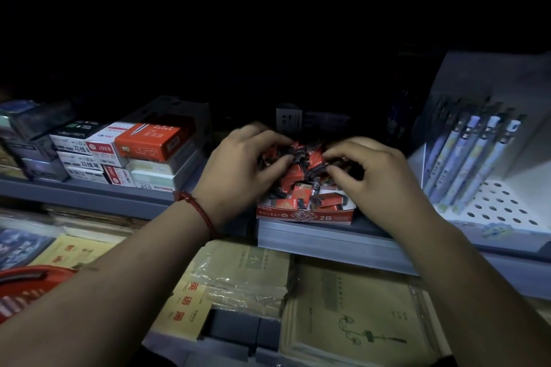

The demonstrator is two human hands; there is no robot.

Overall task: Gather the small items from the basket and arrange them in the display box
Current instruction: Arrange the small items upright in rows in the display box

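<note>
My left hand (pixel 238 164) and right hand (pixel 369 171) both curl fingers around small glossy red packets (pixel 298 174). These heap in a shallow cardboard display box (pixel 304 214).

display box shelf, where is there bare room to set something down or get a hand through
Bare: the perforated white panel in front of the pens. Crowded: the display box is heaped with packets under the left hand and right hand; stacked boxes fill the shelf left of it. Behind is too dark to tell.
</note>
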